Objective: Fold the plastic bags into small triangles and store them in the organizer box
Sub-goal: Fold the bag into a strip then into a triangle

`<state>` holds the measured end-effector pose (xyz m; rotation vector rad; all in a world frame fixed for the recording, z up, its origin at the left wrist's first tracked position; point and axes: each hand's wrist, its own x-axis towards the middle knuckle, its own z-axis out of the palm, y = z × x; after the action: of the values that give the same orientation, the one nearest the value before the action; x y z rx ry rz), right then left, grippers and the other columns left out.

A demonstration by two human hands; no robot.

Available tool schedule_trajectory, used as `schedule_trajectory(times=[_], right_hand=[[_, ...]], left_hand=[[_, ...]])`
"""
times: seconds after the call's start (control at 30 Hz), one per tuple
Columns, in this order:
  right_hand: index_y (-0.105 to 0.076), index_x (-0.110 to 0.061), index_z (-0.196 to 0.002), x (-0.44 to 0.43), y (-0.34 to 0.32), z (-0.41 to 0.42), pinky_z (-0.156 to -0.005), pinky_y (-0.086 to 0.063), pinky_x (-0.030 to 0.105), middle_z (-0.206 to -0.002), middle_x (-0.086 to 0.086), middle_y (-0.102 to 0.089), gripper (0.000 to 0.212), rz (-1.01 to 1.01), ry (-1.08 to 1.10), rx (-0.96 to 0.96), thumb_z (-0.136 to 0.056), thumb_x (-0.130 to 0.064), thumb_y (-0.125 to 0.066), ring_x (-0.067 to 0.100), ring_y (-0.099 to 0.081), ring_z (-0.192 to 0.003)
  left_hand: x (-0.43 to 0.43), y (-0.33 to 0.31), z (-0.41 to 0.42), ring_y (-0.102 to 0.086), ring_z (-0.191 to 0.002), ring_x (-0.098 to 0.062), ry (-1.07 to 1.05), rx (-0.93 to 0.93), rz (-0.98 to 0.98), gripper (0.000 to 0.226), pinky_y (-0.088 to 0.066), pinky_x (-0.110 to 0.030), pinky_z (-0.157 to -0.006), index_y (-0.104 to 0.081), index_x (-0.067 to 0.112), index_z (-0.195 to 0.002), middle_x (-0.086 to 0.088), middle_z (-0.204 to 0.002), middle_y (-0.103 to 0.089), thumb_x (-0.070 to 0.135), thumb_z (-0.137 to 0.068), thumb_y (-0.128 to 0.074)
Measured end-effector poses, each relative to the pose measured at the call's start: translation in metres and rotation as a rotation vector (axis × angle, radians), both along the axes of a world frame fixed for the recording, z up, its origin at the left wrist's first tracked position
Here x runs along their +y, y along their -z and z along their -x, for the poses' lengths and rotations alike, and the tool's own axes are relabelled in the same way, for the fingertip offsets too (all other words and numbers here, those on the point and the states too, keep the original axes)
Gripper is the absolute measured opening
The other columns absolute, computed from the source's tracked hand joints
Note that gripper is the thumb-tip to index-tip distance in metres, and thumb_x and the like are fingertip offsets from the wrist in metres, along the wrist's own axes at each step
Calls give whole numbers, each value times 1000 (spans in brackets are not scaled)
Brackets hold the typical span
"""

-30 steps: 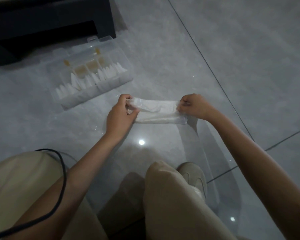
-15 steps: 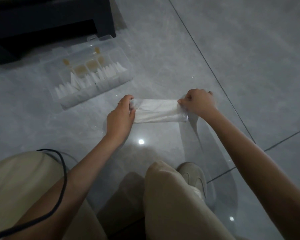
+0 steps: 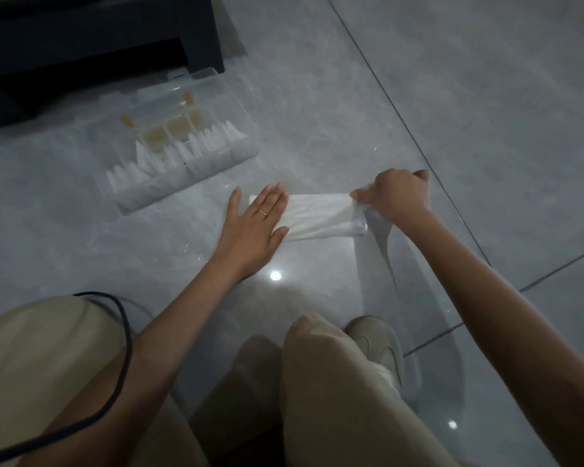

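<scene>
A white plastic bag (image 3: pixel 321 215), folded into a long flat strip, lies on the grey tiled floor in front of me. My left hand (image 3: pixel 253 224) rests flat on the strip's left end, fingers spread, a ring on one finger. My right hand (image 3: pixel 398 193) pinches the strip's right end with closed fingers. A clear organizer box (image 3: pixel 182 183) stands open on the floor to the upper left. Its front row of compartments holds several white folded triangles (image 3: pixel 169 156).
Dark low furniture (image 3: pixel 98 45) stands behind the box at the top left. My bent knees in beige trousers (image 3: pixel 334 382) and a shoe (image 3: pixel 381 348) fill the bottom. A black cable (image 3: pixel 125 348) crosses my left leg. More clear plastic (image 3: pixel 402 274) lies under my right forearm.
My left hand let go of the strip's left end and now lies flat and open on it. The strip came down onto the floor. My right hand kept its pinch and shifted slightly right.
</scene>
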<state>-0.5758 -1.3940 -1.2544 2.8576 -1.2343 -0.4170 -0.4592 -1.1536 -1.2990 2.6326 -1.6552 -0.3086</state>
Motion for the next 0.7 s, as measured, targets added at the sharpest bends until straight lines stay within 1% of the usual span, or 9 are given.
schedule_trajectory(times=[0.03, 0.1, 0.13, 0.2, 0.3, 0.37, 0.43, 0.53, 0.7], right_hand=[[-64, -11, -78, -1, -1, 2, -92, -27, 38, -70, 3, -56, 52, 44, 28, 13, -90, -59, -48, 23, -54, -75], [-63, -4, -109, 1, -5, 6, -108, -24, 44, -110, 16, -60, 52, 120, 122, 49, -92, -51, -48, 32, -51, -113], [-55, -2, -123, 6, -8, 7, -113, -18, 48, -132, 22, -50, 54, 130, 165, 44, -93, -46, -48, 35, -39, -130], [-40, -1, -139, 26, -9, 5, -118, -5, 48, -153, 23, -26, 55, 84, 89, -78, -98, -38, -45, 37, -16, -145], [-31, -4, -148, 76, 0, -5, -119, 0, 40, -159, 15, -17, 55, -72, -293, -339, -102, -32, -35, 32, -10, -148], [-17, -10, -154, 107, 11, -13, -118, 5, 34, -162, 8, -7, 56, -166, -412, -293, -104, -36, -26, 23, -3, -150], [-8, -14, -154, 122, 26, -13, -118, 7, 30, -163, 3, -3, 57, -213, -398, -235, -104, -39, -18, 17, 0, -150], [-11, -17, -155, 109, 40, 5, -118, 4, 30, -162, 1, -9, 64, -226, -298, -255, -98, -47, -8, 16, -6, -149], [-14, -19, -155, 59, 38, 54, -118, -1, 34, -162, 2, -13, 74, -167, -74, -276, -91, -57, -12, 21, -12, -149]], left_hand=[[0, 1, 0, -2, -149, -10, -5, -9, -16, 68, 13, -49, -114, -7, 18, -155, 2, -162, -3, 48, -95, 0], [-1, 1, 0, 1, -149, -9, -14, -11, -24, 70, 14, -51, -114, -3, 18, -155, 3, -162, 1, 50, -93, 2], [-1, 1, 1, 2, -148, -9, -18, -12, -20, 71, 14, -51, -114, -3, 18, -155, 3, -162, 2, 52, -92, 3], [0, 1, 1, 4, -148, -9, -15, -19, -15, 73, 14, -52, -114, -1, 18, -154, 3, -162, 3, 54, -91, 3], [-1, 2, 1, 2, -148, -9, -19, -18, -10, 71, 13, -54, -112, -3, 18, -155, 3, -162, 0, 55, -94, -2], [-1, 0, 3, -2, -148, -9, -24, -17, 1, 72, 13, -54, -112, -5, 18, -154, 3, -162, -4, 54, -93, -2], [-1, -1, 4, -6, -148, -10, -24, -20, 0, 71, 12, -55, -112, -7, 19, -154, 3, -162, -7, 54, -92, -3], [-1, -4, 2, -10, -148, -11, -21, -22, -16, 76, 10, -55, -112, -13, 16, -154, 1, -162, -11, 56, -90, -4], [3, -8, -4, 2, -149, -10, -7, -14, -80, 86, 16, -56, -111, 0, 14, -155, 0, -162, 4, 61, -83, 6]])
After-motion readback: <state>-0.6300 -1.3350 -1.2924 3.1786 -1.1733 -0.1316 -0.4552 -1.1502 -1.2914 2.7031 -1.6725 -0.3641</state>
